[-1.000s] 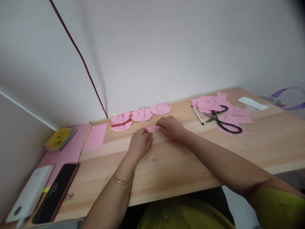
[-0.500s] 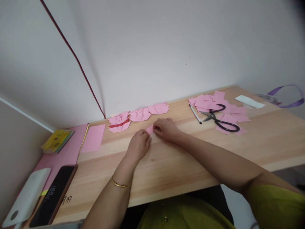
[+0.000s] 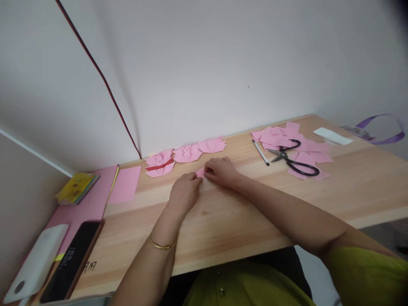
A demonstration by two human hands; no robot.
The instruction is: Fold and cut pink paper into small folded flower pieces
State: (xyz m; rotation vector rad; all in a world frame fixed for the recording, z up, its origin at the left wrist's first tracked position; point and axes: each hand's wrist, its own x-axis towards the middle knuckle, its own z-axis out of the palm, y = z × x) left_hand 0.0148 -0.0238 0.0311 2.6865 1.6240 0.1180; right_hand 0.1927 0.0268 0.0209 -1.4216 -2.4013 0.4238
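A small pink folded paper piece (image 3: 200,172) lies on the wooden table (image 3: 242,216) between my two hands. My left hand (image 3: 184,193) has its fingers curled and pinches the piece's left edge. My right hand (image 3: 221,171) lies over the piece's right side, fingers bent and pressed down on it, and hides most of it. Just behind my hands, along the wall, sit three folded pink paper shapes (image 3: 186,154), the leftmost with a red strip across it.
Black scissors (image 3: 295,161) lie on loose pink paper squares (image 3: 287,138) at the right, beside a pen (image 3: 261,152). A pink sheet (image 3: 126,184), a yellow pad (image 3: 76,187), a black phone (image 3: 72,261) and a white device (image 3: 35,263) are at the left. A purple ribbon (image 3: 382,127) lies far right.
My right hand has slid left over the pink piece, so less of the paper shows. My left hand has stayed at its left edge.
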